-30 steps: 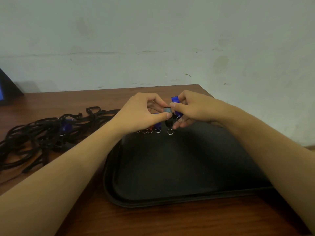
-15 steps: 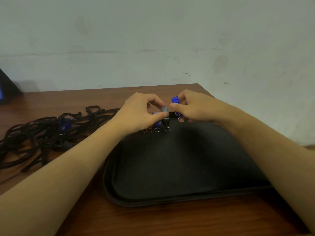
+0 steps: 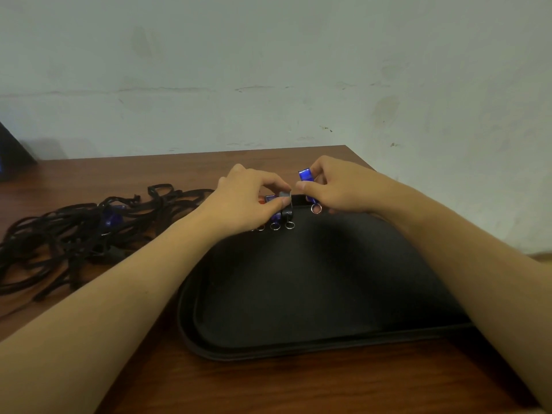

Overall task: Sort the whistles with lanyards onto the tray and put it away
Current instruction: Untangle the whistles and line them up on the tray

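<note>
A black tray (image 3: 298,348) lies on the wooden table. At its far edge stands a row of small whistles with metal rings, partly hidden by my left hand. My left hand (image 3: 248,201) pinches a black whistle (image 3: 287,211) at the right end of that row, beside a blue whistle in the row (image 3: 273,204). My right hand (image 3: 337,186) grips another blue whistle (image 3: 306,177), its ring hanging just over the tray's far edge. A tangle of black lanyards (image 3: 68,231) with a further blue whistle (image 3: 110,218) in it lies on the table to the left.
The table (image 3: 268,386) ends at a pale wall behind and at its right edge close to the tray. A dark object (image 3: 12,153) stands at the far left against the wall.
My left hand has lowered the black whistle into the row at the tray's far edge. My right hand holds its blue whistle in nearly the same spot.
</note>
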`<state>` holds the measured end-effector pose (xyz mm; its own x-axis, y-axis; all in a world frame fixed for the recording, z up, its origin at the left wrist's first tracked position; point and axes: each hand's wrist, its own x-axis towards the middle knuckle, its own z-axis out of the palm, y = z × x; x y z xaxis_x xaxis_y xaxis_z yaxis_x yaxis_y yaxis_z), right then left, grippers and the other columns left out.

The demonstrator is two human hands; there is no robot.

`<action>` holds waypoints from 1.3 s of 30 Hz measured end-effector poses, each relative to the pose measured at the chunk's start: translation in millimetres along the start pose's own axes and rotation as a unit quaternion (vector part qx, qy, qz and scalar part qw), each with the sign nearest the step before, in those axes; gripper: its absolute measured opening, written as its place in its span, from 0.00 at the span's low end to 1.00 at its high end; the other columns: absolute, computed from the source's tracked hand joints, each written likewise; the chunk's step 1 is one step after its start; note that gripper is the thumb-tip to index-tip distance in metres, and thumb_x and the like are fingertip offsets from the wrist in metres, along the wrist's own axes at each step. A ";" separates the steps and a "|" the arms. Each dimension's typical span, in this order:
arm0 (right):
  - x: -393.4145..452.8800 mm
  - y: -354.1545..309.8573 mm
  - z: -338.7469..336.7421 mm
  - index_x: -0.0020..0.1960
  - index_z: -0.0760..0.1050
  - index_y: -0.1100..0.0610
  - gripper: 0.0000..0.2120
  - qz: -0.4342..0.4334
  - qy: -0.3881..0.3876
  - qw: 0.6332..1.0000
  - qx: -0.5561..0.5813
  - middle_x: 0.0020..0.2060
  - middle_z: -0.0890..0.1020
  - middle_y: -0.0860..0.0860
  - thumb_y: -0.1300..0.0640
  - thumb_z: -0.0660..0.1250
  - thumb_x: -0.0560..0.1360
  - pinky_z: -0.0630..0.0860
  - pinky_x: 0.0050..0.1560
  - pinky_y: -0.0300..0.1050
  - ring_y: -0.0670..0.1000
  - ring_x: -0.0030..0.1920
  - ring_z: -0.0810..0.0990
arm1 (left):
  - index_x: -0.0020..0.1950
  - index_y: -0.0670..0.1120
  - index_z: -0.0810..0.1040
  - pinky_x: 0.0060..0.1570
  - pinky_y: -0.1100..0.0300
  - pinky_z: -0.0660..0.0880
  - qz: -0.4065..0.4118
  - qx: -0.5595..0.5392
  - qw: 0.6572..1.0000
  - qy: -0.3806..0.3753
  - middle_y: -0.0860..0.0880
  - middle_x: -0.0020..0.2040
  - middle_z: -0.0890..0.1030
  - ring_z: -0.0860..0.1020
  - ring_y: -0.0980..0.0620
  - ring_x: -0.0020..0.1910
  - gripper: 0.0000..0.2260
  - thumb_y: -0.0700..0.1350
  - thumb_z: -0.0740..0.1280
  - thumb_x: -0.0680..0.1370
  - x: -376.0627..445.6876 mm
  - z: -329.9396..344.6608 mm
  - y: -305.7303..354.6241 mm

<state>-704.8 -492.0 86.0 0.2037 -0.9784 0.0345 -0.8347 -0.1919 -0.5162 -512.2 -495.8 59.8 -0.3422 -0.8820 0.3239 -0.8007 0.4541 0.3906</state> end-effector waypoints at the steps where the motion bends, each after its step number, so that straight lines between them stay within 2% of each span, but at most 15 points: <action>1: 0.1 0.3 0.3 0.61 0.68 0.53 0.13 -0.001 0.001 1.000 0.001 0.41 0.85 0.49 0.45 0.62 0.83 0.78 0.47 0.47 0.50 0.39 0.82 | 0.61 0.58 0.81 0.62 0.40 0.72 -0.002 0.009 1.000 -0.001 0.58 0.55 0.82 0.73 0.48 0.59 0.11 0.55 0.68 0.80 -0.3 0.1 0.5; 5: 0.6 1.8 1.2 0.61 0.69 0.54 0.14 -0.004 0.007 1.000 0.003 0.42 0.86 0.50 0.45 0.62 0.83 0.79 0.50 0.50 0.54 0.45 0.85 | 0.67 0.59 0.78 0.66 0.42 0.67 0.001 0.056 0.998 0.003 0.57 0.65 0.78 0.68 0.48 0.67 0.13 0.54 0.64 0.82 -0.4 -0.5 2.7; 9: 2.1 2.9 0.2 0.60 0.68 0.53 0.13 -0.006 0.005 1.000 -0.009 0.44 0.85 0.50 0.46 0.62 0.83 0.79 0.49 0.49 0.51 0.41 0.83 | 0.70 0.62 0.74 0.60 0.48 0.63 0.019 0.066 0.997 -0.016 0.62 0.66 0.76 0.65 0.50 0.67 0.19 0.60 0.65 0.80 -1.2 -1.1 -0.2; 12: 5.4 5.1 1.0 0.61 0.68 0.53 0.14 -0.004 0.011 1.000 -0.027 0.44 0.85 0.51 0.45 0.62 0.83 0.77 0.48 0.48 0.49 0.40 0.81 | 0.72 0.62 0.71 0.60 0.49 0.62 0.024 0.085 0.995 -0.045 0.62 0.67 0.76 0.64 0.51 0.67 0.24 0.64 0.66 0.77 -2.1 0.3 0.4; 15: 8.2 7.1 1.6 0.63 0.69 0.54 0.16 0.001 0.014 0.999 -0.032 0.47 0.84 0.52 0.45 0.62 0.82 0.77 0.50 0.49 0.50 0.43 0.80 | 0.71 0.61 0.72 0.62 0.48 0.63 0.016 0.085 0.995 -0.048 0.60 0.66 0.77 0.64 0.51 0.67 0.24 0.64 0.67 0.77 -1.0 0.2 1.2; 20: 7.4 6.0 1.1 0.64 0.69 0.54 0.17 0.004 0.017 0.999 -0.039 0.49 0.83 0.52 0.44 0.62 0.82 0.75 0.48 0.47 0.49 0.43 0.79 | 0.70 0.60 0.73 0.62 0.48 0.62 0.009 0.079 0.996 -0.043 0.59 0.65 0.77 0.64 0.51 0.67 0.23 0.64 0.68 0.76 -1.5 -0.2 1.0; 24: 4.0 4.3 0.4 0.62 0.69 0.54 0.16 -0.005 0.021 0.999 -0.040 0.43 0.85 0.49 0.43 0.63 0.82 0.75 0.47 0.46 0.46 0.40 0.79 | 0.69 0.61 0.73 0.61 0.48 0.61 0.012 0.080 0.996 -0.033 0.60 0.66 0.76 0.65 0.51 0.68 0.21 0.64 0.66 0.78 -2.1 -1.3 0.2; 26: 2.6 3.9 0.7 0.60 0.69 0.53 0.15 -0.009 0.020 1.000 -0.017 0.40 0.86 0.48 0.43 0.64 0.82 0.78 0.50 0.47 0.46 0.40 0.82 | 0.68 0.61 0.74 0.59 0.47 0.62 0.013 0.074 0.997 -0.009 0.62 0.65 0.77 0.66 0.51 0.68 0.18 0.63 0.63 0.80 -1.7 -4.3 -3.0; 29: 1.8 2.3 0.2 0.61 0.70 0.53 0.17 -0.004 0.010 1.000 0.019 0.42 0.86 0.50 0.43 0.65 0.81 0.82 0.55 0.53 0.51 0.45 0.86 | 0.64 0.60 0.77 0.63 0.46 0.63 0.005 0.056 0.998 0.035 0.62 0.61 0.79 0.69 0.53 0.65 0.13 0.59 0.60 0.82 -0.6 -13.6 -6.0; 32: -0.7 -1.2 -1.1 0.62 0.70 0.53 0.16 -0.001 -0.005 0.999 0.049 0.44 0.86 0.50 0.44 0.66 0.81 0.83 0.51 0.47 0.49 0.43 0.87 | 0.59 0.58 0.81 0.69 0.42 0.64 -0.011 0.028 0.997 0.070 0.61 0.56 0.81 0.74 0.56 0.60 0.11 0.56 0.61 0.82 -0.7 -24.2 -11.0; 34: -2.9 -3.2 -1.2 0.61 0.70 0.53 0.15 0.000 -0.015 0.997 0.075 0.44 0.85 0.49 0.45 0.66 0.81 0.83 0.46 0.42 0.48 0.42 0.87 | 0.55 0.57 0.82 0.68 0.40 0.67 -0.021 0.017 0.996 0.082 0.62 0.51 0.81 0.77 0.56 0.56 0.10 0.56 0.62 0.82 -1.0 -28.8 -17.6; 36: -3.3 -4.2 -0.4 0.62 0.70 0.55 0.15 0.002 -0.029 0.994 0.105 0.45 0.86 0.51 0.48 0.67 0.81 0.84 0.49 0.45 0.49 0.43 0.87 | 0.51 0.57 0.83 0.66 0.40 0.70 -0.035 0.018 0.996 0.085 0.63 0.46 0.80 0.78 0.56 0.52 0.09 0.55 0.63 0.81 -1.2 -31.8 -24.7; 39: -3.7 -5.9 -0.1 0.63 0.70 0.57 0.15 0.002 -0.047 0.989 0.143 0.47 0.86 0.53 0.52 0.68 0.81 0.84 0.53 0.50 0.50 0.45 0.88 | 0.49 0.57 0.83 0.66 0.40 0.70 -0.050 0.020 0.995 0.085 0.61 0.47 0.81 0.78 0.55 0.53 0.09 0.53 0.63 0.81 -1.6 -36.2 -30.9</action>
<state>-700.7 -487.2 89.0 0.2579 -0.9653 -0.0411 -0.6600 -0.1449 -0.7372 -469.1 -503.9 78.5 -0.1746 -0.8866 0.4283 -0.8466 0.3573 0.3946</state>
